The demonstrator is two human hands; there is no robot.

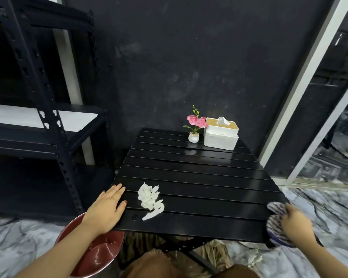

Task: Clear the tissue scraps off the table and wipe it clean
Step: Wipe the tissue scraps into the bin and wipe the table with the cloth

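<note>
A red-lined metal bin point(96, 255) is positioned on the floor below the near left corner of the black slatted table point(199, 177), partly covered by the left forearm. The left hand point(107, 207) is laid flat, palm down, on the near left part of the table; its fingers point(117, 192) are straight and slightly spread, and nothing is held. The tissue scraps point(150, 199) are gathered in one white crumpled pile on the table, just beside the left hand and apart from it. At the near right corner of the table, a striped cloth point(277, 223) is held under the right hand point(295, 223); the fingers are curled over the cloth, though blur prevents finer detail from being read. At the far edge of the table, a small white pot with pink flowers point(194, 133) is placed just beside a white tissue box point(221, 137), from whose top a tissue protrudes. A dark metal shelf rack point(48, 117) is located to the left of the table.
</note>
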